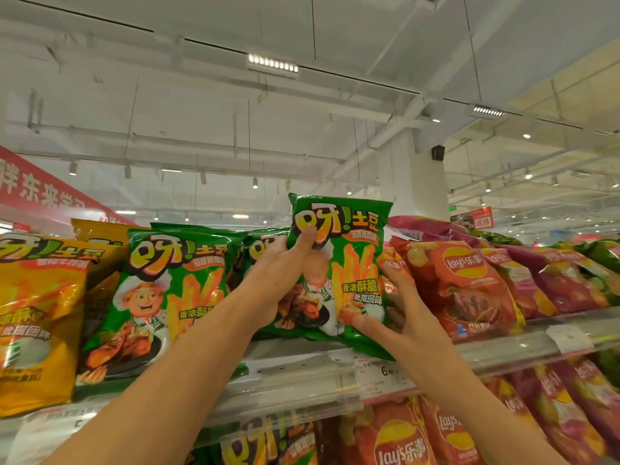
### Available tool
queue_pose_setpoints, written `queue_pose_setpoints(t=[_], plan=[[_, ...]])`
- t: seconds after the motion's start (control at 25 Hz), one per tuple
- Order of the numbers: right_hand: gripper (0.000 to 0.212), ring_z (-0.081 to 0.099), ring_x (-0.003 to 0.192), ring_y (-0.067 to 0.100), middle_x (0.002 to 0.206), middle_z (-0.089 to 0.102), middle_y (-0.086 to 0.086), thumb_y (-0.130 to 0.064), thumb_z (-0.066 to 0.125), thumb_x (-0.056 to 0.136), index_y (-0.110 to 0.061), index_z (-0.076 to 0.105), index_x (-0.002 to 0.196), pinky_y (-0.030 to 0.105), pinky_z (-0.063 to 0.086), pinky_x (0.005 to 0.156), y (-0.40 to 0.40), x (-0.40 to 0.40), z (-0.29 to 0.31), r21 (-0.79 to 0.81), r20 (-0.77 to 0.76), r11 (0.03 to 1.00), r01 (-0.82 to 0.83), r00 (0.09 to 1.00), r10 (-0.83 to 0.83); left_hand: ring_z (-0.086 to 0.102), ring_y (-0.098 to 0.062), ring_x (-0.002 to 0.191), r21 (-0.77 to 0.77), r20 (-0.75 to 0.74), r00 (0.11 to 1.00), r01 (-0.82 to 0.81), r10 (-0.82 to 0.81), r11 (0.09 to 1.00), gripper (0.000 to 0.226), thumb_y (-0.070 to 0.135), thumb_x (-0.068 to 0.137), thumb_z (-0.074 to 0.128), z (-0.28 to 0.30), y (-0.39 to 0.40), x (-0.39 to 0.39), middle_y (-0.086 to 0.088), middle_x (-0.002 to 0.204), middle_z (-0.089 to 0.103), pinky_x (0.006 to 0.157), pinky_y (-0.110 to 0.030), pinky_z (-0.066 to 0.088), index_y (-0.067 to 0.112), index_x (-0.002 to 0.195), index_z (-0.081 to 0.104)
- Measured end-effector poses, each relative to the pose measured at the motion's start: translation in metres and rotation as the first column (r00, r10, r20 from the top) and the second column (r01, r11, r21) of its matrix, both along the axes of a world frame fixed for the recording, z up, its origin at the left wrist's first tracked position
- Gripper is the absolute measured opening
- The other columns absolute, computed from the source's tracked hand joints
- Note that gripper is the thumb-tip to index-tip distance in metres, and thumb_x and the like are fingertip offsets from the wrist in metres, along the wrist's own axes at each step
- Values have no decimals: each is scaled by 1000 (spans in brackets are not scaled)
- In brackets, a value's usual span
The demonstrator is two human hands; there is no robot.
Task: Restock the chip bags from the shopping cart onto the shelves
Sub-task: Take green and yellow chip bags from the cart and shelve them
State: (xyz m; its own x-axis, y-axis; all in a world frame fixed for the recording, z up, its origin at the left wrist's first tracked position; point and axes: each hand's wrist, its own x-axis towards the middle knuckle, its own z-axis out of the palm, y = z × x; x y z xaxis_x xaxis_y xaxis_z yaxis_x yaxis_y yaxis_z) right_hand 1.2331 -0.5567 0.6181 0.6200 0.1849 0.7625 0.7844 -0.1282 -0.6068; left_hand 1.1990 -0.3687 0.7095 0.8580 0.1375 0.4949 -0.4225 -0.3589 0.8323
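A green chip bag [349, 250] with a chef and fries printed on it stands upright on the top shelf [302, 374]. My left hand [281, 273] grips its left side, thumb pressed on the front near the top. My right hand [392, 317] holds its lower right corner, fingers reaching behind between it and the red bags. Another green bag [161, 297] of the same kind leans at the left, and more green bags [260, 245] stand behind my left hand. The shopping cart is out of view.
Yellow chip bags [37, 313] fill the shelf's left end. Red Lay's bags [463, 283] and purple bags [557, 280] crowd the right. A price tag strip [385, 374] runs along the shelf edge. More Lay's bags [402, 437] sit on the shelf below.
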Motion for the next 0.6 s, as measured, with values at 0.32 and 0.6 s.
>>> queue_pose_setpoints(t=[0.32, 0.6], plan=[[68, 52, 113, -19, 129, 54, -32, -35, 70, 89, -48, 36, 146, 11, 44, 95, -1, 9, 13, -138, -100, 990, 23, 994, -37, 47, -26, 131, 12, 108, 991, -80, 78, 997, 75, 59, 92, 60, -11, 19, -3, -6, 149, 47, 110, -48, 38, 27, 152, 30], [62, 52, 130, 14, 143, 53, -10, -35, 57, 100, -34, 29, 155, 38, 41, 112, 14, 12, 25, -442, -71, 895, 55, 993, -96, 14, -21, 152, 415, 461, 841, -486, 282, 769, 75, 39, 101, 56, -28, 35, -11, 6, 166, 0, 115, -32, 32, 35, 160, 10]])
